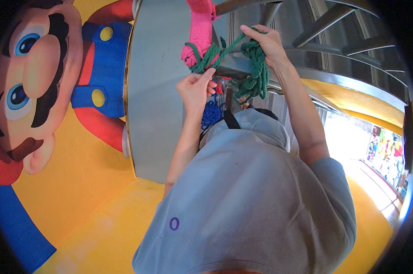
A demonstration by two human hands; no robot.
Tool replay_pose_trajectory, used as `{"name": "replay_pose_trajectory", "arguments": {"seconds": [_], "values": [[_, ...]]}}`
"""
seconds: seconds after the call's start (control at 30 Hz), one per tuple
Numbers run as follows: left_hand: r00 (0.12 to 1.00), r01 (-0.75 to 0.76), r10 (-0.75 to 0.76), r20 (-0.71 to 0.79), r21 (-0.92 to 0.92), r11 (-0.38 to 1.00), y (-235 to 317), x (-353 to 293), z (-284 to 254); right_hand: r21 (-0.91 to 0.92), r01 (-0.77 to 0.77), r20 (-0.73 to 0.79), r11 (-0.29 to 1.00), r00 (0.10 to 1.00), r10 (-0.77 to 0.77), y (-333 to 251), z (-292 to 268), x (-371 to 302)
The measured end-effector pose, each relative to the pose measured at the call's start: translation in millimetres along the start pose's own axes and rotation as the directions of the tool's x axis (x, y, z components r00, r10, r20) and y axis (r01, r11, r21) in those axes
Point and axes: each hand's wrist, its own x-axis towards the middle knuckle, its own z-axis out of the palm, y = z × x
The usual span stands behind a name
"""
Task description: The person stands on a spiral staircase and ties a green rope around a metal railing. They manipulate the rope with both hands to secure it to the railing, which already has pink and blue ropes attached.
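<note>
A bar wrapped in pink yarn point(200, 27) comes down from the top, with loops of green yarn point(205, 58) wound about its lower end. My right hand point(268, 43), on the right, pinches a taut green strand that runs to those loops. Below its fingers hangs a thick bundle of green yarn point(255, 73). Just under the wound loops is my left hand point(192, 89), fingers curled and thumb raised near the yarn. Whether a strand lies between its fingers is hidden.
Blue yarn point(212, 114) hangs below my left hand, with a bit of red yarn point(219, 87) above it. Dark metal railings point(325, 25) cross the upper right. A grey panel point(154, 91) and a wall with a cartoon figure point(42, 68) stand left.
</note>
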Motion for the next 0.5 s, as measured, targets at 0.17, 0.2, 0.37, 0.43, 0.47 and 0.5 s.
{"name": "replay_pose_trajectory", "arguments": {"seconds": [0.17,0.2,0.37,0.43,0.47,0.5], "values": [[0.998,0.059,-0.057,-0.037,0.052,0.997,6.9,4.1,0.3,-0.398,0.06,-0.089,0.916,0.991,-0.104,29.3,14.0,33.3],[0.997,0.067,-0.066,-0.034,0.021,0.998,3.3,4.5,0.2,-0.497,0.066,-0.059,0.865,0.992,-0.11,32.0,17.4,36.6],[0.994,0.089,-0.082,-0.071,0.092,0.992,9.2,2.2,4.0,-0.718,0.086,-0.004,0.69,0.992,-0.128,46.8,31.1,51.1],[0.995,0.054,-0.047,-0.085,0.086,0.995,9.3,0.0,8.1,-0.692,0.021,0.029,0.721,1.0,-0.001,46.7,35.1,52.7],[0.995,0.05,-0.043,-0.091,0.074,0.996,7.0,1.2,9.2,-0.752,0.072,0.059,0.655,0.997,-0.042,51.2,39.9,55.7],[0.995,0.046,-0.04,-0.097,0.062,0.997,3.3,2.1,9.9,-0.805,0.121,0.092,0.581,0.993,-0.079,60.8,47.0,60.5]]}}
